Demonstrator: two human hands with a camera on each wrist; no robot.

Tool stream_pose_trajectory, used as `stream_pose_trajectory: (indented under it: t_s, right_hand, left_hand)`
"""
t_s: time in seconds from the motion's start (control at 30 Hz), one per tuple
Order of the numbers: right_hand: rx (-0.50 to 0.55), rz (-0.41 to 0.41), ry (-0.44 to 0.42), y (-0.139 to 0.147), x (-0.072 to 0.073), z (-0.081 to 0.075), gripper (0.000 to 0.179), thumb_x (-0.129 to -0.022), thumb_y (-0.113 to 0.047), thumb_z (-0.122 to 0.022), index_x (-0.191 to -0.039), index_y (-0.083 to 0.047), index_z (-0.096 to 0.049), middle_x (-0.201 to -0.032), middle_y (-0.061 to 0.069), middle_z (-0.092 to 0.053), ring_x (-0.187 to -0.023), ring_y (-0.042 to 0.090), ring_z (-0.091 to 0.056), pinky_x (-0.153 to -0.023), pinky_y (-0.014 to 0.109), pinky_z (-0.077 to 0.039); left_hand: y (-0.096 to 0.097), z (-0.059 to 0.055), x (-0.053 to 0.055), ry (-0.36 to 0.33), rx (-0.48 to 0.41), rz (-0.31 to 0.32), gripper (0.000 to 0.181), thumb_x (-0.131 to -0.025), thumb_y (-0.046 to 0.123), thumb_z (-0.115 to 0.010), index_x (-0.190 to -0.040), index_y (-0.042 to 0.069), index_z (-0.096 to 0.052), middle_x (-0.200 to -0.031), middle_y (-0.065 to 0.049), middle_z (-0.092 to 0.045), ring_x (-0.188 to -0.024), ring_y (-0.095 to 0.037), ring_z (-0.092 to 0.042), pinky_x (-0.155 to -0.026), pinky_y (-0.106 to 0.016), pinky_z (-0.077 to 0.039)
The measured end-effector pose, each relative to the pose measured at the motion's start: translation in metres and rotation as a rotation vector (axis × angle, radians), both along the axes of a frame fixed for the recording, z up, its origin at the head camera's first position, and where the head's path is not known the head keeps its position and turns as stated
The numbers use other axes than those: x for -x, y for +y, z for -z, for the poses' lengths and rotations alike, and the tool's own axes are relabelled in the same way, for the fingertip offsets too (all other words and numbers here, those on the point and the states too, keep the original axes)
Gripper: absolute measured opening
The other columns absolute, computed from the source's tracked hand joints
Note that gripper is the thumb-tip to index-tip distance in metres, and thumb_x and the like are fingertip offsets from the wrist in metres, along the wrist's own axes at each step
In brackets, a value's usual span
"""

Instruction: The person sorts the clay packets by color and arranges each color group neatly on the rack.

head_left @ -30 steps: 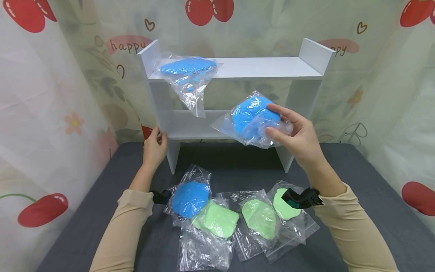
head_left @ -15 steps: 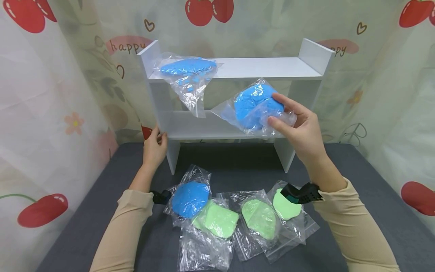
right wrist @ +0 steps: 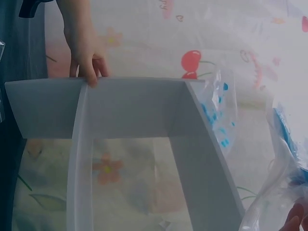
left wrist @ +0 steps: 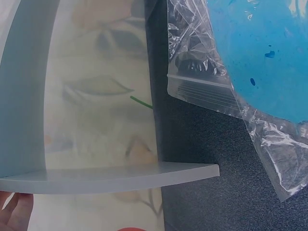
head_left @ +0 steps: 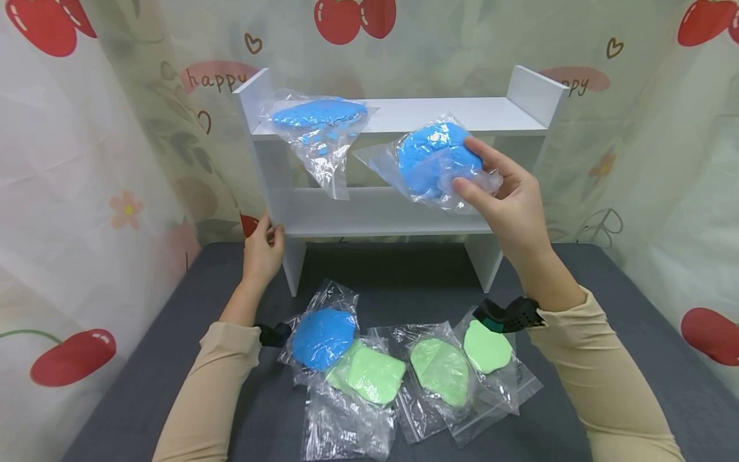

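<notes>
My right hand (head_left: 510, 205) pinches a clear plastic bag of blue clay (head_left: 427, 157) between thumb and fingers, raised in front of the white shelf unit (head_left: 381, 221). In the head view this bag overlaps the front edge of the upper board. On the left, my left hand (head_left: 262, 251) holds the unit's side panel (right wrist: 130, 108) at its edge; the right wrist view has a digit over that edge. Another bag of blue clay (head_left: 320, 114) lies at the left end of the upper board, its loose plastic hanging over the front.
On the dark table (head_left: 144, 398) before the unit lie a bag of blue clay (head_left: 323, 340) and several bags of green clay, including a squarish piece (head_left: 376, 375) and two rounder ones (head_left: 441, 372). A patterned curtain (head_left: 439, 51) closes off the back and sides.
My right hand has raised the bag of blue clay from the height of the lower board to the upper board's front edge. My left hand has stayed at the side panel.
</notes>
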State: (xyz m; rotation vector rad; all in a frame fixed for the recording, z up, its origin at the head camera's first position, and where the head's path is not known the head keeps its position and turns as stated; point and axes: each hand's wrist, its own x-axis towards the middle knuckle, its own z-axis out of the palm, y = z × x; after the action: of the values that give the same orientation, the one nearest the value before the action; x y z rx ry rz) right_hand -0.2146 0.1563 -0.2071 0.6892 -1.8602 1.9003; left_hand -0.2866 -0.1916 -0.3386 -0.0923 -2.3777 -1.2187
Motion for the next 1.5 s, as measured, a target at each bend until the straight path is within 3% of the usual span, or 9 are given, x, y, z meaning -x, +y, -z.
stream_pose_trajectory:
  t_s: [0.3, 0.7, 0.97, 1.5]
  right_hand:
    - [0.036, -0.024, 0.009, -0.004, 0.007, -0.012, 0.050, -0.084, 0.003, -0.061, -0.132, -0.006, -0.053, -0.108, 0.005, -0.045, -0.100, 0.020, -0.050, -0.076, 0.015, -0.053]
    - [0.109, -0.026, -0.059, -0.012, 0.012, -0.036, 0.049, -0.084, -0.004, -0.064, -0.132, -0.006, -0.053, -0.132, 0.008, -0.039, -0.112, 0.022, -0.047, -0.080, 0.014, -0.052]
    - [0.120, -0.086, -0.108, -0.018, 0.020, -0.043, 0.051, -0.087, -0.007, -0.060, -0.136, -0.005, -0.047, -0.135, 0.014, -0.040, -0.103, 0.017, -0.052, -0.077, 0.013, -0.052]
    - [0.028, -0.072, -0.161, -0.028, 0.044, -0.057, 0.062, -0.088, -0.005, -0.059, -0.144, -0.008, -0.035, -0.148, 0.012, -0.031, -0.096, 0.018, -0.052, -0.066, 0.016, -0.052]
  left_hand:
    - [0.000, 0.000, 0.000, 0.007, -0.002, 0.004, 0.050, -0.098, 0.016, -0.042, -0.147, 0.015, -0.032, -0.140, -0.017, -0.048, -0.118, -0.035, -0.057, -0.091, -0.048, -0.050]
    - [-0.001, 0.000, -0.001, 0.007, 0.005, 0.005, 0.046, -0.098, 0.017, -0.041, -0.144, 0.013, -0.036, -0.139, -0.016, -0.049, -0.118, -0.035, -0.057, -0.090, -0.048, -0.050]
    - [-0.001, 0.001, 0.000, 0.006, 0.016, 0.001, 0.047, -0.098, 0.018, -0.041, -0.144, 0.014, -0.036, -0.139, -0.015, -0.050, -0.117, -0.035, -0.057, -0.090, -0.048, -0.050]
    - [-0.001, 0.002, 0.001, 0.008, 0.010, 0.003, 0.045, -0.098, 0.017, -0.042, -0.142, 0.011, -0.038, -0.138, -0.016, -0.050, -0.116, -0.035, -0.058, -0.090, -0.048, -0.051]
